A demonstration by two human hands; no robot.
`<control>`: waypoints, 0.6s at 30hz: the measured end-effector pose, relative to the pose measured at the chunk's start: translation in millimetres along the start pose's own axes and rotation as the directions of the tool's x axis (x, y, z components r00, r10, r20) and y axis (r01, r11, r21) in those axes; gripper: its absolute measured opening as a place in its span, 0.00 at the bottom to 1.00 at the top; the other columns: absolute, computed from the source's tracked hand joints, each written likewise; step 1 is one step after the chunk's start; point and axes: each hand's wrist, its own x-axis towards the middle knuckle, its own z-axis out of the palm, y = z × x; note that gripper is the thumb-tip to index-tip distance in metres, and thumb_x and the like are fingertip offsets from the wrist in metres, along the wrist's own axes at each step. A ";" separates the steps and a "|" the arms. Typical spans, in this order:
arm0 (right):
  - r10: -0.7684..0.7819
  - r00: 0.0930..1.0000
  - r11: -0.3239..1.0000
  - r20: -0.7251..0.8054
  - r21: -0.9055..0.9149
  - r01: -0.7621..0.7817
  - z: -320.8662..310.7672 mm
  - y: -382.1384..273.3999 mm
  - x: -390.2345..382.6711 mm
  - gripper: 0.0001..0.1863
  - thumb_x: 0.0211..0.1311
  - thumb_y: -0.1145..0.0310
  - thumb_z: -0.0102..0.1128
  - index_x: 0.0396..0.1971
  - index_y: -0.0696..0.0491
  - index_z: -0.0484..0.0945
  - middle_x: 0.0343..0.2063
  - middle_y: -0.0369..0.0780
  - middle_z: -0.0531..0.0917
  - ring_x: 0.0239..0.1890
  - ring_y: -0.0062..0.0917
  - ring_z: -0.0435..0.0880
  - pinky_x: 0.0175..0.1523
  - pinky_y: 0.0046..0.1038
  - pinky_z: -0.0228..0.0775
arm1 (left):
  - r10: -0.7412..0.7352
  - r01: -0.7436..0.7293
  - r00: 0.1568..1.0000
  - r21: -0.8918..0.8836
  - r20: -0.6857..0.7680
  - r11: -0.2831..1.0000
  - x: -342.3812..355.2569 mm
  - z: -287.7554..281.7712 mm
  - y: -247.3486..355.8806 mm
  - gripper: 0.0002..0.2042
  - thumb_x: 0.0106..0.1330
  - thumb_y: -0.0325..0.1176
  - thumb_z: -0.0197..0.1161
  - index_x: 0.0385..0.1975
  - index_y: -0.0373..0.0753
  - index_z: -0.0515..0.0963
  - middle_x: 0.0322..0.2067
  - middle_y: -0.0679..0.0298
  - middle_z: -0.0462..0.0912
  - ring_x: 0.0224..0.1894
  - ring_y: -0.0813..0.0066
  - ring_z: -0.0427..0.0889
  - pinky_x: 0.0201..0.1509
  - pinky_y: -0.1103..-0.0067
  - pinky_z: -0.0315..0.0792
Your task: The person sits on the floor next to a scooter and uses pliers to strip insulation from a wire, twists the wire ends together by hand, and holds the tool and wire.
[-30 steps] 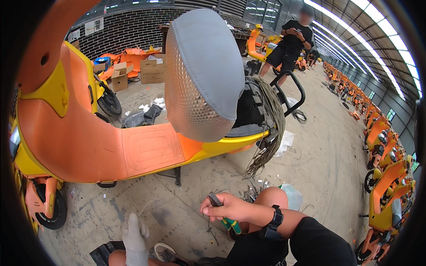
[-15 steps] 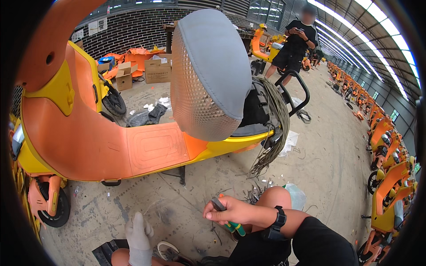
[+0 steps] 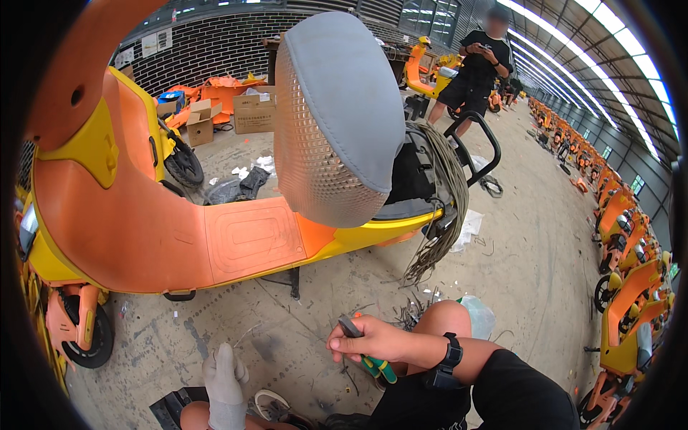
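Observation:
My left hand (image 3: pixel 226 376), in a pale grey glove, is raised with its fingers pinched together at the lower left. A thin pale strand (image 3: pixel 247 333) seems to run out from its fingertips; its kind is too fine to tell. My bare right hand (image 3: pixel 369 339) is closed round a pair of pliers (image 3: pixel 380 368). Their green and orange handles stick out below the palm, and a dark grey end shows above the thumb. Beyond both hands stands an orange and yellow scooter (image 3: pixel 158 236), its grey padded seat (image 3: pixel 347 93) tipped up. Neither hand touches the scooter.
A bundle of long olive-green ties (image 3: pixel 448 193) hangs over the scooter's rear. Dark scraps (image 3: pixel 408 313) and a clear plastic bag (image 3: pixel 478 315) lie by my knee. Cardboard boxes (image 3: pixel 254 113) stand behind. A person (image 3: pixel 487 64) stands farther back; rows of scooters (image 3: pixel 623 287) line the right.
My right hand and the pliers have shifted very slightly to the left. My left hand stays nearly still, and the scooter stands as before.

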 end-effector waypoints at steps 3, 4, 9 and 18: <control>-0.018 1.000 1.000 -0.004 0.026 0.018 0.1 4.2 2.4 0.12 0.69 0.61 0.58 0.40 0.55 0.79 0.29 0.32 0.83 0.23 0.12 0.70 0.30 0.16 0.64 | 0.003 -0.003 1.000 0.005 0.010 1.000 1.5 -3.3 -3.0 0.21 0.75 0.41 0.52 0.16 0.45 0.60 0.11 0.71 0.58 0.13 0.83 0.53 0.16 0.80 0.51; -0.019 1.000 1.000 0.001 0.025 0.019 -0.4 5.4 2.6 0.12 0.69 0.61 0.59 0.40 0.55 0.79 0.29 0.32 0.83 0.23 0.11 0.71 0.30 0.16 0.64 | 0.008 -0.008 1.000 0.011 0.012 1.000 2.0 -3.9 -4.2 0.21 0.75 0.41 0.53 0.16 0.45 0.60 0.11 0.71 0.58 0.13 0.82 0.53 0.16 0.80 0.52; -0.013 1.000 1.000 0.019 -0.016 0.014 0.2 5.3 1.9 0.11 0.69 0.62 0.59 0.41 0.55 0.80 0.29 0.33 0.84 0.24 0.11 0.72 0.31 0.16 0.65 | 0.008 -0.008 1.000 0.026 0.004 1.000 1.7 -1.9 -3.4 0.22 0.74 0.42 0.54 0.16 0.45 0.60 0.11 0.71 0.58 0.12 0.82 0.54 0.16 0.80 0.52; -0.029 0.996 0.997 0.085 0.067 0.024 -0.9 11.9 2.1 0.11 0.68 0.66 0.59 0.43 0.58 0.79 0.30 0.35 0.84 0.26 0.14 0.76 0.35 0.18 0.69 | -0.015 0.016 1.000 0.038 -0.024 0.999 -0.4 1.5 -1.3 0.21 0.73 0.44 0.55 0.16 0.45 0.60 0.11 0.72 0.58 0.12 0.82 0.54 0.16 0.79 0.52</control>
